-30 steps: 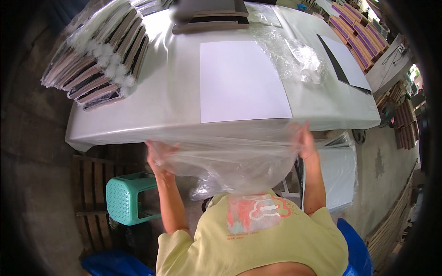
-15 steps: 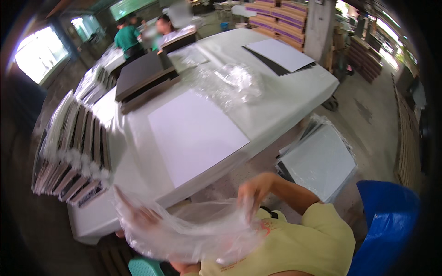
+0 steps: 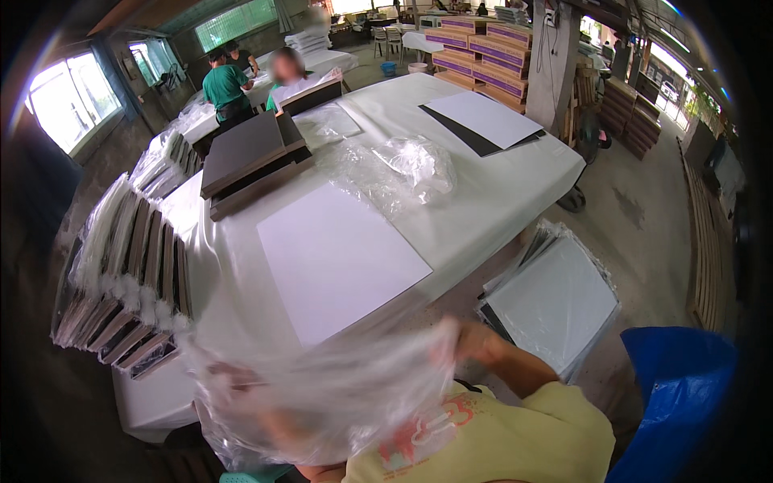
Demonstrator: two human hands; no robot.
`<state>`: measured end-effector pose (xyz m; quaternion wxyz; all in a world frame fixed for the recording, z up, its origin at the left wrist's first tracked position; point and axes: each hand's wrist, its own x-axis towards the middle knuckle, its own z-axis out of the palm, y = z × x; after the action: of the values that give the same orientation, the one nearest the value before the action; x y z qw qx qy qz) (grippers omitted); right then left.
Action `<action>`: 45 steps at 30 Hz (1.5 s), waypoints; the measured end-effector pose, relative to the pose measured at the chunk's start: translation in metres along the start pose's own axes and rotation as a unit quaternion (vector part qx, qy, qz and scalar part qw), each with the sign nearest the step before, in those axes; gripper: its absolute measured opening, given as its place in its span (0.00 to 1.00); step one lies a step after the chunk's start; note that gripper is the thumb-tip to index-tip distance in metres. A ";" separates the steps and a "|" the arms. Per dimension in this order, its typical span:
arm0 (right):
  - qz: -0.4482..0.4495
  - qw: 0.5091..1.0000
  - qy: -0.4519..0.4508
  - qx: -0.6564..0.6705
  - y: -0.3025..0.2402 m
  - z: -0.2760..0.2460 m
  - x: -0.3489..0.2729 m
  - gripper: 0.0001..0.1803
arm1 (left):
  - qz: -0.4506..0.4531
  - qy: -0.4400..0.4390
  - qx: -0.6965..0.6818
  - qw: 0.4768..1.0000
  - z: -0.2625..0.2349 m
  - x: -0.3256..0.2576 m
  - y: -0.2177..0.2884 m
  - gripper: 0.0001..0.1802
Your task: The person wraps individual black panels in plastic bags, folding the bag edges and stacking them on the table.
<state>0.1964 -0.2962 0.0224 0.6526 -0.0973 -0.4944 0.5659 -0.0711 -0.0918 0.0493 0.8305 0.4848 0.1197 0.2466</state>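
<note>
A large clear plastic bag (image 3: pixel 346 378) is spread between my hands in front of my body, blurred by motion. My right hand (image 3: pixel 471 341) is closed on its right edge. Through the film at the left, my left hand (image 3: pixel 237 377) shows only as a smear, its forearm also behind or inside the plastic; its fingers cannot be made out. Just beyond the bag, a white rectangular sheet (image 3: pixel 342 253) lies flat on the white-covered table (image 3: pixel 499 193), near its front edge.
Dark flat boards (image 3: pixel 245 149) are stacked beyond the sheet, beside crumpled clear plastic (image 3: pixel 419 165). Wrapped panels (image 3: pixel 133 241) stand at the left edge. A white sheet (image 3: pixel 483 117) overlaps a black one at far right. Wrapped boards (image 3: pixel 551 294) lie lower right. Several people work behind.
The plastic bag has been raised and spread wider across my front. My right hand has moved slightly up and right with its edge. The sheet on the table stays put.
</note>
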 end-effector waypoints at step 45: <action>0.123 0.862 0.489 -0.047 -0.040 -0.039 -0.034 0.24 | 0.072 0.168 -0.061 0.981 -0.061 -0.031 -0.075 0.28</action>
<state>0.2561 -0.3211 0.0121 0.7303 -0.4523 -0.1214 0.4973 -0.1020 -0.0927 -0.0470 0.8066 0.3922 0.2076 0.3905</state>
